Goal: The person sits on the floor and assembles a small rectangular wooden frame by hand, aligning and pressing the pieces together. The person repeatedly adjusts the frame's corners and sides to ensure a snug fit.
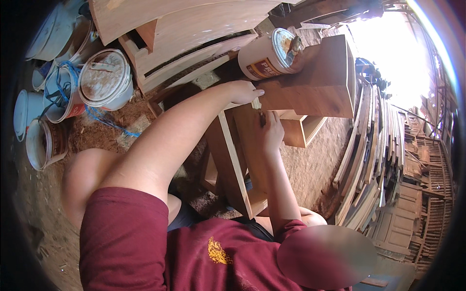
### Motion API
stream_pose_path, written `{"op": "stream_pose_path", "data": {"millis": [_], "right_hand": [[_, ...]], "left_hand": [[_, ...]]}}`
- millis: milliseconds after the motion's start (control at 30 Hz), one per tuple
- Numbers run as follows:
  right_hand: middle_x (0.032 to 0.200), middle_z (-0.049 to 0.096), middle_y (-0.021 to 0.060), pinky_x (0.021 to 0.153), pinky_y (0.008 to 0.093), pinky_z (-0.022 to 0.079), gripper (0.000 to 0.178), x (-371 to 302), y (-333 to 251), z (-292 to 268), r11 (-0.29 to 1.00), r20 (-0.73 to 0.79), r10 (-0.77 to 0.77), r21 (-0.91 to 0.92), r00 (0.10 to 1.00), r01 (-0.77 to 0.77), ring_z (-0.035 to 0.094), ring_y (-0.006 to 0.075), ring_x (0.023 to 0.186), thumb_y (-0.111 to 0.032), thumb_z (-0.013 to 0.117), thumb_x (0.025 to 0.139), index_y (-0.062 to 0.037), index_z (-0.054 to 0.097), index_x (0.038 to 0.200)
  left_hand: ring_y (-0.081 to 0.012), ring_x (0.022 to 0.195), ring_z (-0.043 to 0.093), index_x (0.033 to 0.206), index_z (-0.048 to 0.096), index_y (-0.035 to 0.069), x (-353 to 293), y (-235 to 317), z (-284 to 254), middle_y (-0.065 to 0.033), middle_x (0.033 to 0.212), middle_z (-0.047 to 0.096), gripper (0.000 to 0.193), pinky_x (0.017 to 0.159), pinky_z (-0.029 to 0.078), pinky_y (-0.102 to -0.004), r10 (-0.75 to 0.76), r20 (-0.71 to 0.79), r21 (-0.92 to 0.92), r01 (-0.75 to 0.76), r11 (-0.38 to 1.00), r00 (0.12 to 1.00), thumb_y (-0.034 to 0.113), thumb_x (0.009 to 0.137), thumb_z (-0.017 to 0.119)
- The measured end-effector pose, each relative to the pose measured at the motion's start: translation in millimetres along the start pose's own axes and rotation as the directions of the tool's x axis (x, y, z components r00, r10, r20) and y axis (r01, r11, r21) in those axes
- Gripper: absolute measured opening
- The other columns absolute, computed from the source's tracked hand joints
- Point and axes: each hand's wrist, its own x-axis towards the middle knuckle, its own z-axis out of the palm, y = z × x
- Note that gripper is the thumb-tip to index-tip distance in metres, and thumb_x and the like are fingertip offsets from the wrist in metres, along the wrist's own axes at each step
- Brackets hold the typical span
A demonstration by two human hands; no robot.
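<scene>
A woodworking workshop is shown by the timber and half-built furniture. Long boards (374,150) are stacked at the right, and door-like panelled pieces (402,208) are laid farther along. Unpainted box-shaped wooden pieces (315,82) are gathered near the middle, and a large pale wooden body (194,29) is stood behind. The earthen floor (308,167) is strewn with brownish debris, stained buckets (104,80) are clustered at the left, and daylight is admitted through a wide opening (388,58).

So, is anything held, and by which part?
Left hand and right hand are at the far end of the wooden box; whether either grips it cannot be told.
</scene>
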Motion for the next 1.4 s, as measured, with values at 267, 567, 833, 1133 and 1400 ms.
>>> {"op": "stream_pose_path", "data": {"millis": [267, 567, 833, 1133, 1400], "right_hand": [[0.093, 0.063, 0.0119, 0.068, 0.0452, 0.051, 0.02, 14.1, -8.0, -1.6, 0.999, 0.058, 0.038, 0.036, 0.998, -0.04, 0.064, 0.0359, 0.083, -0.026, 0.067, 0.089, -0.0068, 0.061, 0.093], [0.091, 0.063, 0.0122, 0.07, 0.0448, 0.052, 0.018, 28.1, -7.5, 13.1, 0.999, 0.005, 0.035, 0.013, 0.999, -0.035, 0.064, 0.0352, 0.084, -0.023, 0.067, 0.088, -0.0063, 0.061, 0.092], [0.093, 0.064, 0.0116, 0.068, 0.0444, 0.052, 0.018, 22.9, -14.1, 1.0, 0.998, 0.077, 0.065, -0.023, 0.995, -0.064, 0.065, 0.0346, 0.083, -0.023, 0.068, 0.087, -0.0073, 0.063, 0.094], [0.098, 0.065, 0.0115, 0.075, 0.0459, 0.053, 0.016, 23.0, -10.2, 7.8, 0.994, 0.118, 0.113, -0.023, 0.987, -0.111, 0.065, 0.0352, 0.09, -0.02, 0.062, 0.087, -0.0082, 0.065, 0.097], [0.093, 0.065, 0.0139, 0.071, 0.0416, 0.051, 0.023, 29.2, 4.2, 11.5, 0.974, 0.072, 0.099, 0.199, 0.992, -0.112, 0.065, 0.0328, 0.084, -0.024, 0.068, 0.09, -0.0028, 0.066, 0.096]], "left_hand": [[-0.0437, 0.123, 0.056, 0.123, 0.066, -0.002, 2.4, 2.3, 1.0, -0.0296, 0.13, 0.06, 0.065, 0.107, 0.041, -0.0477, -0.034, 0.035, 0.002, 0.034, 0.999, 0.999, 0.051, 0.105, 0.032], [-0.0445, 0.123, 0.056, 0.122, 0.064, -0.006, 7.4, -2.2, 3.2, -0.0328, 0.129, 0.059, 0.067, 0.106, 0.041, -0.0478, -0.053, -0.012, -0.07, 0.052, 0.996, 0.999, 0.05, 0.106, 0.031], [-0.044, 0.124, 0.056, 0.121, 0.064, -0.007, 0.0, 4.1, -0.4, -0.0323, 0.129, 0.059, 0.066, 0.106, 0.042, -0.0468, -0.041, 0.002, -0.051, 0.041, 0.998, 0.999, 0.048, 0.106, 0.031], [-0.0448, 0.124, 0.055, 0.12, 0.064, -0.01, 1.2, 1.8, 1.6, -0.0333, 0.129, 0.059, 0.067, 0.106, 0.042, -0.0469, -0.049, -0.01, -0.03, 0.049, 0.998, 0.999, 0.048, 0.107, 0.03], [-0.0445, 0.126, 0.055, 0.127, 0.057, -0.013, 2.0, 7.8, -0.9, -0.0361, 0.131, 0.056, 0.075, 0.108, 0.041, -0.0463, -0.068, 0.05, -0.076, 0.072, 0.995, 0.996, 0.055, 0.104, 0.033]]}}
